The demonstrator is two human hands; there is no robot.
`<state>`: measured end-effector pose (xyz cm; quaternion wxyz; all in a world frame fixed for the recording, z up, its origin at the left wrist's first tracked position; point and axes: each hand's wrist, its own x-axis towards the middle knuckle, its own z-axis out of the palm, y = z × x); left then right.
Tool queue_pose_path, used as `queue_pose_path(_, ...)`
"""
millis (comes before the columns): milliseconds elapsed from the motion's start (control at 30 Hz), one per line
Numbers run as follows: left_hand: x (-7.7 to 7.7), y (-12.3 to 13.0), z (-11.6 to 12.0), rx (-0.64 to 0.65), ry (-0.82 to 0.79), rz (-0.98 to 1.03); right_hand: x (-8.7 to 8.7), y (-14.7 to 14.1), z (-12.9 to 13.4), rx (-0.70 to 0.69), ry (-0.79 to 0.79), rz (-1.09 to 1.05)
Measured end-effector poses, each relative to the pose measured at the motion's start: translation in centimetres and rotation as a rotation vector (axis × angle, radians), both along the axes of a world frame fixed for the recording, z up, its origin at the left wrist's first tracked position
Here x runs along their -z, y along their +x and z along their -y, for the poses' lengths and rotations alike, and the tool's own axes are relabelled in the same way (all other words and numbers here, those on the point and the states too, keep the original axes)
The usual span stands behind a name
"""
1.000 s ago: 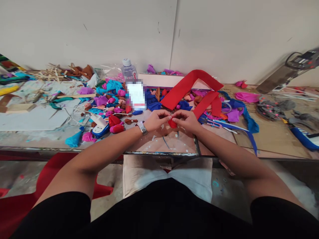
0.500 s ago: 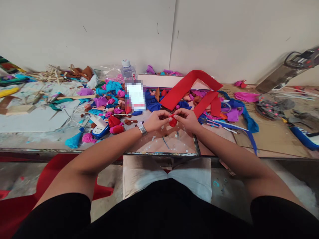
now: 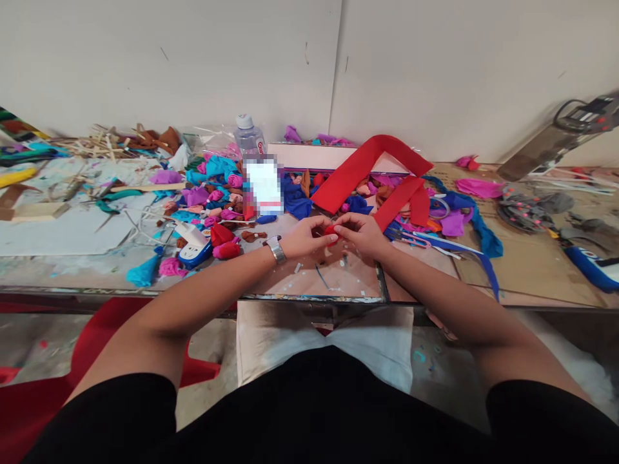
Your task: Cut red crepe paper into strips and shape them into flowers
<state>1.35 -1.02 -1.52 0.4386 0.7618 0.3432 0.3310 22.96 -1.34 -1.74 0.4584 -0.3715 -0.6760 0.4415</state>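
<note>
Between my two hands is a small piece of red fabric (image 3: 331, 231), mostly covered by the fingers. My left hand (image 3: 307, 236), with a watch (image 3: 275, 250) on its wrist, pinches the piece from the left. From the right, my right hand (image 3: 362, 233) closes thumb and fingertips on the same piece. Both hands hover just above the front of the table. Behind them, a long folded strip of red fabric (image 3: 358, 169) lies over a heap of coloured cloth bits. Pink-handled scissors (image 3: 411, 238) lie right of my right hand.
A phone with a blurred screen (image 3: 264, 187) stands before a plastic bottle (image 3: 249, 138). Left are a power strip (image 3: 195, 250), rolled cloth pieces (image 3: 225, 242) and wooden sticks (image 3: 106, 147). To the right, a blue ribbon (image 3: 476, 258) crosses cardboard (image 3: 527, 264), near a dark bottle (image 3: 546, 142).
My fingers have shifted slightly around the red fabric, and less of it shows below them now. The things on the table stay where they were.
</note>
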Motion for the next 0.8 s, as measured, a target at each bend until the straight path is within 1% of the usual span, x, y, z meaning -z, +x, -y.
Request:
queue_pose_path(67,-0.04,0.00,0.10,0.004,0.038,-0.039,-0.03,-0.13,0.07,-0.005,-0.068,-0.040)
queue_pose_path(133,-0.09,0.01,0.11,-0.022,0.087,-0.074,-0.03,-0.22,0.19,-0.030,-0.123,-0.071)
queue_pose_path(267,-0.04,0.04,-0.07,-0.057,0.094,-0.064,0.01,-0.27,0.41,-0.084,-0.160,-0.095)
queue_pose_path(333,0.02,0.04,-0.15,-0.068,0.093,-0.052,0.04,-0.23,0.45,-0.093,-0.138,-0.075)
queue_pose_path(400,0.01,0.02,-0.14,-0.072,0.097,-0.060,0.06,-0.16,0.43,-0.083,-0.081,-0.027)
queue_pose_path(533,-0.24,0.02,0.10,-0.056,0.097,-0.100,0.12,-0.10,0.37,-0.027,0.040,0.043)
queue_pose_path(600,-0.34,0.05,0.22,-0.058,0.103,-0.111,0.14,-0.15,0.41,-0.017,0.042,0.036)
queue_pose_path(700,-0.30,0.08,0.26,-0.072,0.093,-0.127,0.09,-0.24,0.51,-0.047,0.013,0.011)
queue_pose_path(800,-0.12,0.03,0.21,-0.076,0.087,-0.120,0.02,-0.18,0.55,-0.069,0.050,0.040)
